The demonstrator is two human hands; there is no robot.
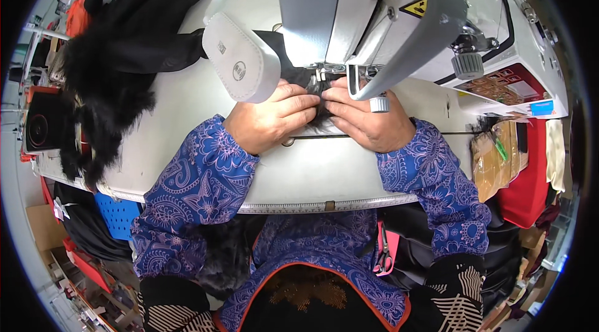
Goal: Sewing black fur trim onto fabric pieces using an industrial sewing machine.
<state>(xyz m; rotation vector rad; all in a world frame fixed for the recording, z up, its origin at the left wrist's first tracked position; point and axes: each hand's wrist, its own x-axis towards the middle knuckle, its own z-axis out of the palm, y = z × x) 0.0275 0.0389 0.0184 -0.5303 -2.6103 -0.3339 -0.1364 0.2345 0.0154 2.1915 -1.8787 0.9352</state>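
A grey and white sewing machine (309,7) stands in front of me. Just below its presser foot (321,73), black fur fabric (320,121) lies on the white table. From the left, my left hand (271,118) pinches this fur, its fingers bent and close together. My right hand (373,121) grips the same fur from the other side, partly covered by the machine's grey guard bar (430,39). The two sets of fingertips almost meet near the needle. Exactly how the fur is folded under them is hidden.
A round-ended white lamp head (242,57) hangs over my left hand. Black fur and cloth (106,82) spread across the table's left side. A measuring tape (299,208) runs along the front edge. Scissors (385,257) lie by my lap; a red bin (527,176) stands at right.
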